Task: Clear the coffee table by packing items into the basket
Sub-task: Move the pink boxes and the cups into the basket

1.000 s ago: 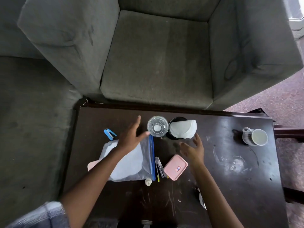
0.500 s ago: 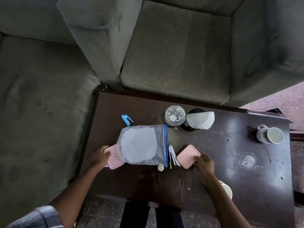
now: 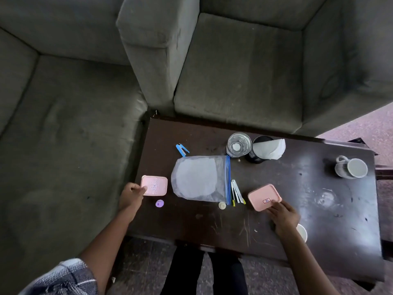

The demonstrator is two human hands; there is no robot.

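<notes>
Left hand: your left hand [image 3: 132, 195] pinches the left edge of the pink container [image 3: 154, 185], thumb on top; the box sits at the table's left edge.
Right hand: your right hand [image 3: 284, 216] has fingertips pressed on the near corner of the pink lid [image 3: 264, 197]; whether the fingers close under it, you cannot tell.
Coffee table: dark wood coffee table [image 3: 319, 220], scratched; the near-centre strip and the right half are mostly bare.
Zip bag: clear zip bag [image 3: 201, 178] with blue seal lies flat between box and lid, a pale round sheet inside.
Beside the seal: nail clippers [image 3: 236, 191] just right of the seal; a small cream cap [image 3: 222, 205] at the bag's near corner.
Purple cap: purple cap [image 3: 159, 203] just near of the pink container.
Far edge: blue staple remover [image 3: 182, 149]; drinking glass [image 3: 238, 144] touching a black mesh cup [image 3: 258, 155] holding white paper.
Right end: white mug [image 3: 352, 167], well apart from the rest.
Near edge: white cup [image 3: 302, 232] partly hidden behind your right wrist.
</notes>
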